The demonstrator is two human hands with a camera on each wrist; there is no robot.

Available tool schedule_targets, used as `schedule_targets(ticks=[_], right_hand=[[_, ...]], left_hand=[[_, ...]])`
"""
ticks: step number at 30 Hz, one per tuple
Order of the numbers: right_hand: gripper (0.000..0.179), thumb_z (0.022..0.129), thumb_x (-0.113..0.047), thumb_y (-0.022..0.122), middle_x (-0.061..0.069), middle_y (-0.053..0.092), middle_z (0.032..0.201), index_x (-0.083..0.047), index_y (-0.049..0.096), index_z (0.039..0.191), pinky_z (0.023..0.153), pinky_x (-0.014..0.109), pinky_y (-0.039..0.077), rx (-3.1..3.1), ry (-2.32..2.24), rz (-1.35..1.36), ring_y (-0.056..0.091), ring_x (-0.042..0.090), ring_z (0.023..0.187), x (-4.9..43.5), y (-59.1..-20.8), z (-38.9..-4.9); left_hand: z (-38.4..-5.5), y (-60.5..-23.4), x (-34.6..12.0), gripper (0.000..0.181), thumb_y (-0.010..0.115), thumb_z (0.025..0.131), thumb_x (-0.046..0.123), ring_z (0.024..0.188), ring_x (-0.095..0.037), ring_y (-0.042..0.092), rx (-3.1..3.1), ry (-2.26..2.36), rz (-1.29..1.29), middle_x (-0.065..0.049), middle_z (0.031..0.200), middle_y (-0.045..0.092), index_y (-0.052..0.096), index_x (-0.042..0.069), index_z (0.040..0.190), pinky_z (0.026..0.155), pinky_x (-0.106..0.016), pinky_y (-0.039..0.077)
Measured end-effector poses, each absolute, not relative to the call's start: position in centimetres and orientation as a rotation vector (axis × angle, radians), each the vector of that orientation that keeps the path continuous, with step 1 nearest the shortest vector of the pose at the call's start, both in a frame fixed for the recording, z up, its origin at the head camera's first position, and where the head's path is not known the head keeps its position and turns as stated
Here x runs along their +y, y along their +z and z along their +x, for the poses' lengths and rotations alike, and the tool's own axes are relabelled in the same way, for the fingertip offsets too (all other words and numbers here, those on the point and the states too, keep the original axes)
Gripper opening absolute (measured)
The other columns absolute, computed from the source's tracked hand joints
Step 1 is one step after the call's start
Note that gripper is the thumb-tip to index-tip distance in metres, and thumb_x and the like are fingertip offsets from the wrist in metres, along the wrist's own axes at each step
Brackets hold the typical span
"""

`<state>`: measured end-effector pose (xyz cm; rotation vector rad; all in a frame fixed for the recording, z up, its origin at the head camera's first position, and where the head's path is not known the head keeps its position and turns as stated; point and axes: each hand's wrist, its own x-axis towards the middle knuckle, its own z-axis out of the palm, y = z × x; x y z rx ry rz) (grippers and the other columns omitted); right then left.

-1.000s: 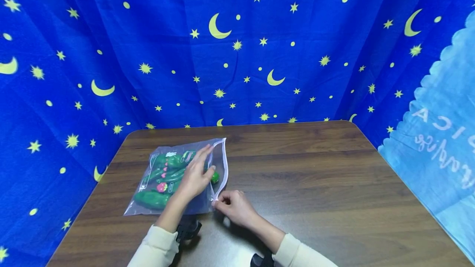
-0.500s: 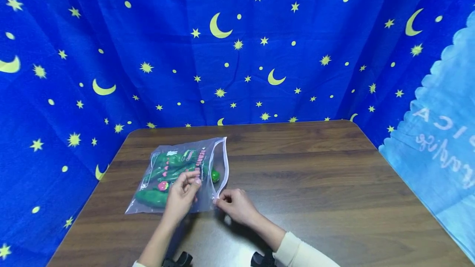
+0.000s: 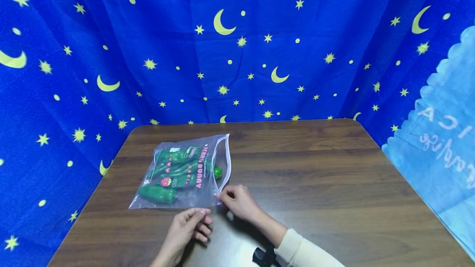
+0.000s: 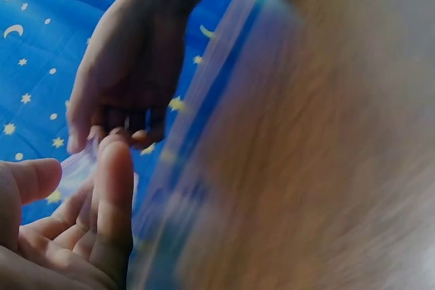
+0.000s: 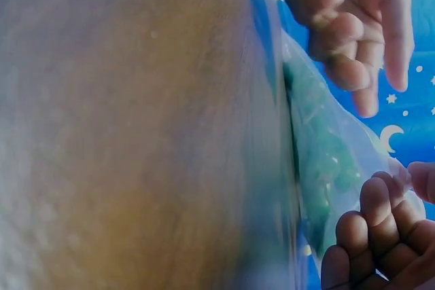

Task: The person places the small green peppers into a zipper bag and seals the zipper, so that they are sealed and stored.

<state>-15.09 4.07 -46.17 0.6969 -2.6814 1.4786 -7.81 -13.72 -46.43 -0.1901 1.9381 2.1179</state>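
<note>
A clear zip bag with pink print lies on the left half of the table, its mouth gaping to the right. Several green things show through the plastic, among them a long one; their kind cannot be told. A small round green end shows at the mouth. My right hand pinches the near corner of the zip edge, a pinch also seen in the right wrist view. Just in front of the bag, my left hand hovers with loosely bent fingers, touching nothing.
The brown wooden table extends to the right of the bag. A blue curtain with moons and stars hangs behind it, and a light blue cloth hangs at the right. A black wrist device sits on my right wrist.
My left hand has lifted off the bag's mouth and drawn back toward me, clear of the bag. My right hand keeps its pinch on the corner. The view has shifted slightly.
</note>
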Motion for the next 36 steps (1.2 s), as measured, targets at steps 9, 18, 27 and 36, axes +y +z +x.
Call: schedule_targets(ticks=[9,18,27,36], right_hand=[[0.023,0.086,-0.02,0.062,-0.007,0.055,0.059,-0.014,0.064,0.064,0.055,0.015,0.038,-2.664,1.485,0.681,0.045,-0.001,0.057,4.1,-45.8,-15.2],[0.017,0.084,-0.022,0.063,-0.008,0.058,0.062,-0.017,0.067,0.069,0.056,0.014,0.038,-2.657,1.481,0.661,0.046,-0.001,0.06,3.9,-45.6,-15.2],[0.015,0.084,-0.022,0.064,-0.01,0.056,0.062,-0.016,0.067,0.07,0.054,0.014,0.036,-2.674,1.501,0.658,0.044,-0.001,0.059,3.8,-45.6,-14.9],[0.016,0.083,-0.019,0.063,-0.01,0.054,0.061,-0.016,0.066,0.067,0.053,0.014,0.035,-2.674,1.506,0.649,0.044,-0.001,0.057,3.5,-45.6,-14.7]], left_hand=[[-7.9,-47.4,-12.5,0.055,0.051,0.097,0.029,0.081,-0.008,0.068,1.559,2.172,-0.121,-0.001,0.099,0.071,0.042,-0.012,0.132,0.072,-0.025,0.058],[-8.6,-47.1,-11.7,0.028,0.048,0.098,0.023,0.075,-0.006,0.068,1.464,2.337,-0.26,0.002,0.089,0.072,0.055,0.002,0.114,0.071,-0.021,0.058],[-8.8,-47.2,-10.9,0.013,0.051,0.097,0.021,0.068,-0.006,0.067,1.473,2.443,-0.396,0.002,0.078,0.071,0.058,0.011,0.094,0.065,-0.02,0.058],[-8.9,-47.1,-10.1,0.013,0.053,0.094,0.014,0.061,-0.005,0.065,1.47,2.537,-0.456,0.004,0.066,0.067,0.058,0.013,0.082,0.059,-0.02,0.057]])
